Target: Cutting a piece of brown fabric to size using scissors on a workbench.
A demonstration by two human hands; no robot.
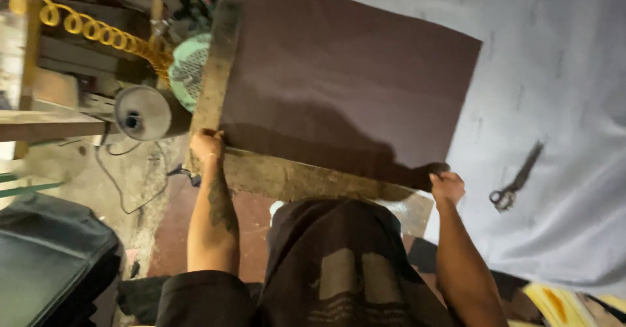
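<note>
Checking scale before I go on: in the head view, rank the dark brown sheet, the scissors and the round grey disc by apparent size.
1. Dark brown sheet, by far largest.
2. Round grey disc and scissors: about alike; unsure.

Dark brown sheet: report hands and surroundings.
Left hand grips near-left corner of the dark brown rectangular sheet. Right hand grips near-right corner. Metal scissors lie apart on pale cloth.

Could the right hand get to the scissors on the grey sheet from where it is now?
Probably yes: the right hand grips the brown sheet at its corner, and the scissors lie nearby with nothing between.
</note>
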